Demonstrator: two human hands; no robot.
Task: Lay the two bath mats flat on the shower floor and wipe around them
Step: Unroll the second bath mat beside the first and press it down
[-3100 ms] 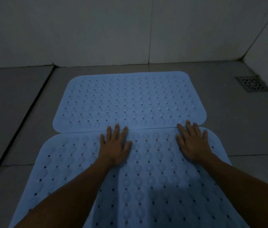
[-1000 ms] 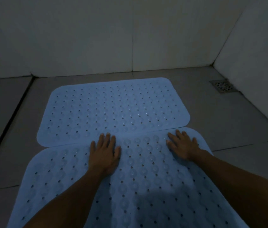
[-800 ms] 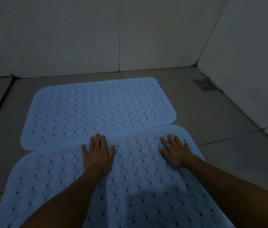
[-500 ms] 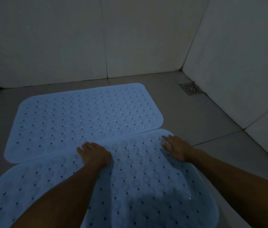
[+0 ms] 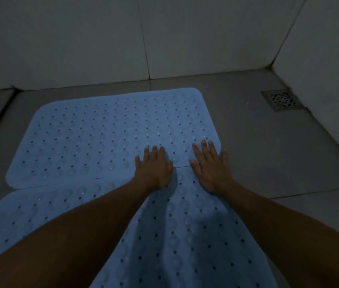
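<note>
**Mats down, wiping still to come**

Both blue mats lie flat on the shower floor [image 5: 268, 154], the far mat [image 5: 106, 138] meeting the near mat [image 5: 185, 235]. Left hand [image 5: 154, 169] and right hand [image 5: 210, 169] press flat-fingered across the seam, grasping nothing. No cloth in sight.

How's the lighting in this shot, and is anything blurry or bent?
Head view: dim and bluish, no glare. The forearms cast soft shadows on the near mat. Both hands look sharp. Wide-angle bending shows in the wall seam. The floor drain stays legible.
</note>
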